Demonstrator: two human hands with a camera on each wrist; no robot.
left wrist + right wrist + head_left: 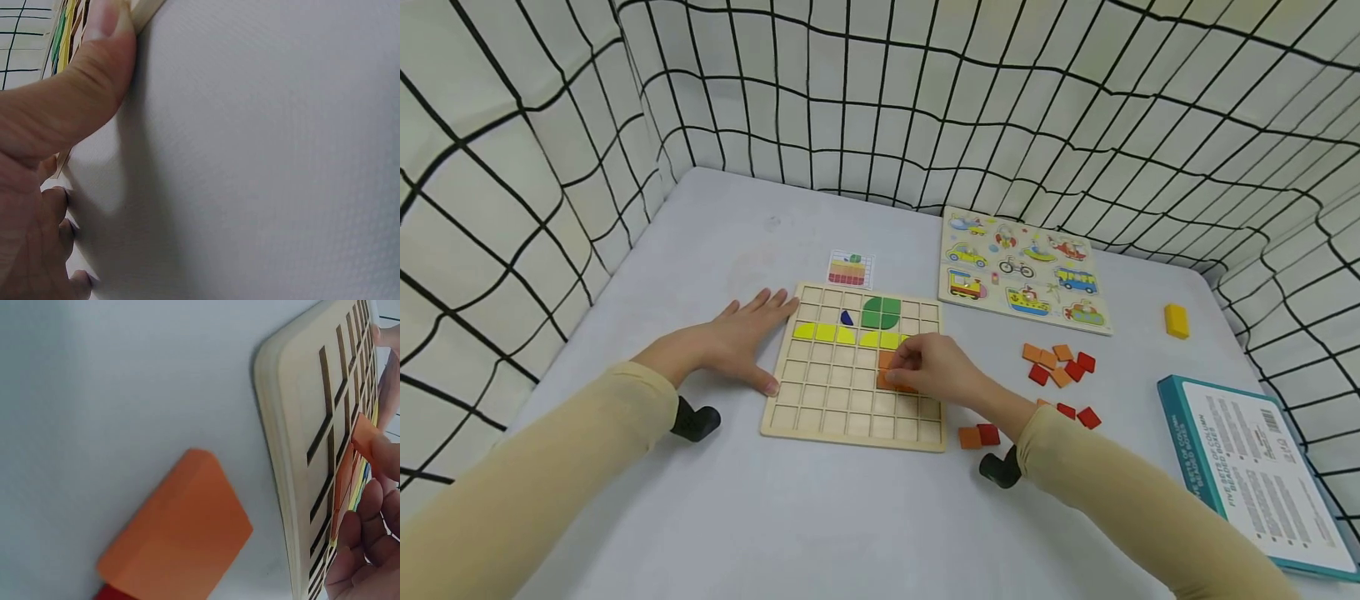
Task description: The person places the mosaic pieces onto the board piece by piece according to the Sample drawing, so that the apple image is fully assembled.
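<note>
A wooden grid board (853,442) lies on the table. My left hand (733,337) has its fingers spread, with fingertips and thumb touching the board's left edge; its thumb (100,69) shows close up in the left wrist view. Over the board's right half, my right hand (946,368) pinches an orange square tile (364,431), tilted above the grid. Other orange tiles (886,358) sit in cells by my fingertips, partly hidden. Above them runs a row of yellow pieces (824,332), with green quarter pieces (881,313) and a dark blue piece (847,317) higher up.
A pattern card (851,270) lies behind the board. Loose orange and red tiles (1038,374) are scattered to the right. Beyond are a picture puzzle (1022,271), a yellow block (1177,321) and a teal box (1262,475). Black netting (850,92) surrounds the table.
</note>
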